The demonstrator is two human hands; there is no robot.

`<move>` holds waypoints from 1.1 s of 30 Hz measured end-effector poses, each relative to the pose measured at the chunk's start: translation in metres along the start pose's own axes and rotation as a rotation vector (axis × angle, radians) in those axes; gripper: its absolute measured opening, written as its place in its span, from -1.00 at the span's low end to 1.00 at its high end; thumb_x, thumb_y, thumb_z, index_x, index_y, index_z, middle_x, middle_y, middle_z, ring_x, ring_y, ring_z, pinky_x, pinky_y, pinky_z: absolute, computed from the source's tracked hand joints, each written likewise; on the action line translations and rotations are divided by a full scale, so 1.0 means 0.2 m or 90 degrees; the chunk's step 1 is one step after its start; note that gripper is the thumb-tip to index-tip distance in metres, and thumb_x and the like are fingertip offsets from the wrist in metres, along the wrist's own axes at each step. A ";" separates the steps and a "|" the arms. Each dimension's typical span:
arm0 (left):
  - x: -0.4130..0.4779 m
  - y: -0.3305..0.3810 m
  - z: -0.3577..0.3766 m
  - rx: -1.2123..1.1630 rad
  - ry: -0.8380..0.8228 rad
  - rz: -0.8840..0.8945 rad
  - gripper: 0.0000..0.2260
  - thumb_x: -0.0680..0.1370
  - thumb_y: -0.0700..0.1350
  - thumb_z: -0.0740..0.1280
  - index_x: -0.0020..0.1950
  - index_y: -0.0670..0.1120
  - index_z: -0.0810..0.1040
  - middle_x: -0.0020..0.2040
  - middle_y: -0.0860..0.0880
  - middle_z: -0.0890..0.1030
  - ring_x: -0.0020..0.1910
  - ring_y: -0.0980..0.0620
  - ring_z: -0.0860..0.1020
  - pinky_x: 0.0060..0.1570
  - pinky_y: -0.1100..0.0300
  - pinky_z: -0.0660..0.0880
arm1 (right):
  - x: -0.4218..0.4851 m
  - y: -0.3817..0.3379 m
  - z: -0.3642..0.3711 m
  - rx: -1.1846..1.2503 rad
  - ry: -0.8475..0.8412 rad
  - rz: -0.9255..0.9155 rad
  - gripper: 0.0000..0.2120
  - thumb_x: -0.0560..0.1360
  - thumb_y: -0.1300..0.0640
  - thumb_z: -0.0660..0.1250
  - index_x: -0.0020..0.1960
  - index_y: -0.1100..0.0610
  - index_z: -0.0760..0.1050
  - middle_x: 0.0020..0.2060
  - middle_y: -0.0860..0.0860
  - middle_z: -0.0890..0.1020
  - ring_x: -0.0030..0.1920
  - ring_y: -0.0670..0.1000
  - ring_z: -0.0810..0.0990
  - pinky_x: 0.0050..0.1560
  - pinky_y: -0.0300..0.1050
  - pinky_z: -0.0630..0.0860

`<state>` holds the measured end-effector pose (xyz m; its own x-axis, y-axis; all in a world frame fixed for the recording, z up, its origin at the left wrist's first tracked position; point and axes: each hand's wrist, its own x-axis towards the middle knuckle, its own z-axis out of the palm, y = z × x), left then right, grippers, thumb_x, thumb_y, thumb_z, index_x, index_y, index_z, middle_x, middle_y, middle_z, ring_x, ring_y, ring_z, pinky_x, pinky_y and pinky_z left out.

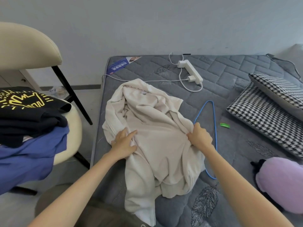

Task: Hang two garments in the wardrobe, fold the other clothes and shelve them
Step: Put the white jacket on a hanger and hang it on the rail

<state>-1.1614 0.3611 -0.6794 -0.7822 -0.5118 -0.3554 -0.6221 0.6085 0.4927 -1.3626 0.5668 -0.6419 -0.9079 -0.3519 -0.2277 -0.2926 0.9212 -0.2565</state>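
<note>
Presently a cream garment [157, 128] is lying crumpled on the grey mattress [229, 76]. The left hand [124, 143] is pressing it with fingers straight and spread. The right hand [200, 136] is pinching its fabric with curled fingers. A blue hanger [214, 118] is lying beside it, partly underneath.

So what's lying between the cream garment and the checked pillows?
In the head view: a blue hanger, partly tucked under the garment, and a small green scrap, on bare mattress.
</note>
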 end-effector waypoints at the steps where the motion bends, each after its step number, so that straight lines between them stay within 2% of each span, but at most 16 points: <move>1: -0.01 0.00 0.01 -0.001 0.014 -0.012 -0.40 0.54 0.02 0.29 0.52 0.17 0.11 0.56 -0.08 -0.12 0.52 -0.12 -0.11 0.45 -0.14 0.01 | -0.02 0.00 0.03 -0.021 0.011 -0.004 -0.72 0.56 0.13 0.24 0.19 0.22 0.27 0.14 0.19 0.51 0.10 0.22 0.50 -0.14 -0.03 0.34; 4: -0.05 -0.03 0.01 -0.051 0.060 -0.071 -0.34 0.51 0.08 0.32 0.52 0.17 0.06 0.54 -0.10 -0.23 0.50 -0.17 -0.18 0.45 -0.10 -0.02 | -0.07 -0.09 0.08 -0.080 0.110 -0.047 -0.56 0.53 0.24 0.20 0.39 0.17 0.20 0.28 0.15 0.39 0.22 0.21 0.37 0.11 0.07 0.33; 7: -0.07 -0.06 0.01 -0.151 0.067 -0.151 -0.20 0.46 0.14 0.37 0.54 0.15 -0.06 0.51 -0.14 -0.10 0.46 -0.19 -0.02 0.40 -0.07 0.11 | -0.13 -0.21 0.07 -0.115 0.163 -0.217 -0.62 0.54 0.12 0.22 0.35 0.09 0.33 0.29 0.08 0.39 0.23 0.18 0.35 0.18 0.02 0.27; 9: -0.09 -0.09 0.01 -0.238 0.034 -0.196 -0.12 0.46 0.14 0.39 0.55 0.11 -0.16 0.49 -0.19 0.04 0.43 -0.21 0.14 0.38 -0.04 0.24 | -0.21 -0.30 0.09 -0.040 0.054 -0.347 -0.69 0.58 0.04 0.21 0.29 0.07 0.43 0.26 0.05 0.44 0.26 0.14 0.37 0.19 -0.01 0.34; 11: -0.11 -0.12 0.02 -0.336 0.015 -0.199 -0.13 0.48 0.02 0.41 0.56 0.03 -0.14 0.48 -0.15 0.20 0.34 -0.15 0.34 0.17 0.02 0.46 | -0.32 -0.38 0.12 0.073 -0.141 -0.398 -0.73 0.59 0.01 0.21 0.24 0.08 0.48 0.18 0.02 0.53 0.21 0.09 0.46 0.17 -0.02 0.42; 13: -0.12 -0.14 0.01 -0.427 0.042 -0.193 -0.28 0.48 -0.14 0.40 0.53 -0.05 0.08 0.35 -0.13 0.41 0.06 -0.08 0.53 -0.18 0.15 0.52 | -0.41 -0.44 0.17 0.125 -0.289 -0.406 -0.68 0.58 -0.05 0.22 0.24 0.09 0.49 0.15 0.01 0.57 0.13 0.04 0.52 0.14 -0.06 0.46; 14: -0.13 -0.15 0.00 -0.463 0.058 -0.195 -0.38 0.47 -0.19 0.39 0.48 -0.09 0.21 0.23 -0.15 0.51 -0.08 -0.04 0.55 -0.27 0.20 0.51 | -0.45 -0.46 0.20 0.113 -0.330 -0.406 -0.63 0.57 -0.11 0.23 0.26 0.09 0.47 0.16 0.02 0.57 0.13 0.04 0.52 0.14 -0.07 0.45; 17: -0.18 -0.18 -0.04 -0.518 0.090 -0.171 -0.58 0.50 -0.20 0.39 0.34 -0.15 0.39 -0.03 -0.08 0.58 -0.15 0.07 0.54 -0.25 0.28 0.50 | -0.55 -0.49 0.30 0.009 -0.322 -0.396 -0.45 0.49 -0.26 0.26 0.31 0.10 0.41 0.14 0.05 0.55 0.17 0.09 0.45 0.18 0.00 0.41; 19: -0.21 -0.21 -0.09 -0.535 0.099 -0.132 -0.60 0.52 -0.17 0.39 0.33 -0.14 0.42 -0.05 -0.05 0.60 -0.12 0.12 0.55 -0.22 0.32 0.49 | -0.59 -0.53 0.33 0.010 -0.262 -0.391 -0.49 0.50 -0.19 0.29 0.29 0.12 0.38 0.13 0.08 0.54 0.14 0.11 0.46 0.14 -0.02 0.40; 21: -0.24 -0.24 -0.14 -0.537 0.107 -0.091 -0.63 0.52 -0.16 0.39 0.32 -0.14 0.46 -0.03 -0.03 0.63 -0.09 0.14 0.58 -0.25 0.37 0.51 | -0.60 -0.57 0.33 0.143 -0.274 -0.385 -0.70 0.54 -0.07 0.28 0.11 0.14 0.44 0.00 0.07 0.56 0.02 0.09 0.52 -0.03 -0.10 0.39; 23: -0.26 -0.27 -0.20 -0.564 0.111 -0.057 -0.67 0.51 -0.16 0.40 0.26 -0.13 0.51 -0.04 0.00 0.65 -0.10 0.15 0.62 -0.26 0.39 0.53 | -0.60 -0.61 0.26 0.329 -0.342 -0.363 -0.80 0.54 -0.03 0.30 -0.10 0.10 0.44 -0.18 -0.04 0.53 -0.13 -0.02 0.52 -0.14 -0.17 0.38; 25: -0.29 -0.30 -0.25 -0.586 0.106 -0.026 -0.78 0.50 -0.16 0.42 0.14 -0.09 0.58 -0.07 0.03 0.66 -0.11 0.13 0.65 -0.24 0.39 0.54 | -0.58 -0.64 0.14 0.500 -0.382 -0.344 -0.82 0.50 -0.05 0.36 -0.06 0.05 0.49 -0.17 -0.18 0.60 -0.13 -0.16 0.57 -0.11 -0.26 0.47; 27: -0.32 -0.33 -0.27 -0.521 0.102 0.006 -0.88 0.52 -0.17 0.39 0.04 -0.04 0.62 -0.09 0.03 0.65 -0.09 0.13 0.62 -0.21 0.41 0.52 | -0.51 -0.66 0.03 0.612 -0.337 -0.293 -0.68 0.47 -0.03 0.40 0.16 0.08 0.49 -0.01 -0.16 0.65 0.01 -0.15 0.61 0.04 -0.18 0.55; 29: -0.33 -0.35 -0.25 -0.438 0.124 0.016 -0.86 0.55 -0.21 0.32 0.08 -0.11 0.61 -0.10 0.03 0.62 -0.13 0.17 0.57 -0.24 0.44 0.50 | -0.43 -0.64 -0.07 0.629 -0.215 -0.220 -0.65 0.47 0.01 0.40 0.18 0.15 0.49 0.03 -0.01 0.66 0.02 -0.04 0.62 0.03 -0.08 0.56; 31: -0.34 -0.36 -0.25 -0.388 0.154 0.010 -0.82 0.59 -0.23 0.26 0.15 -0.16 0.59 -0.03 -0.02 0.60 -0.10 0.12 0.55 -0.19 0.38 0.50 | -0.34 -0.57 -0.10 0.472 -0.063 -0.159 -0.67 0.45 0.08 0.36 0.16 0.20 0.49 0.06 0.13 0.61 0.06 0.10 0.58 -0.07 -0.08 0.48; 33: -0.35 -0.37 -0.25 -0.359 0.171 0.003 -0.79 0.61 -0.22 0.22 0.18 -0.14 0.58 0.03 -0.03 0.60 -0.05 0.08 0.54 -0.15 0.32 0.50 | -0.32 -0.48 -0.08 0.160 0.000 -0.147 -0.58 0.47 0.11 0.30 0.29 0.17 0.37 0.21 0.12 0.50 0.17 0.16 0.50 -0.06 -0.12 0.35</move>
<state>-1.0591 0.3206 -0.6517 -0.7031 -0.6888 -0.1764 -0.4465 0.2347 0.8634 -1.2810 0.5029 -0.5871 -0.8267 -0.5457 -0.1367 -0.4070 0.7479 -0.5244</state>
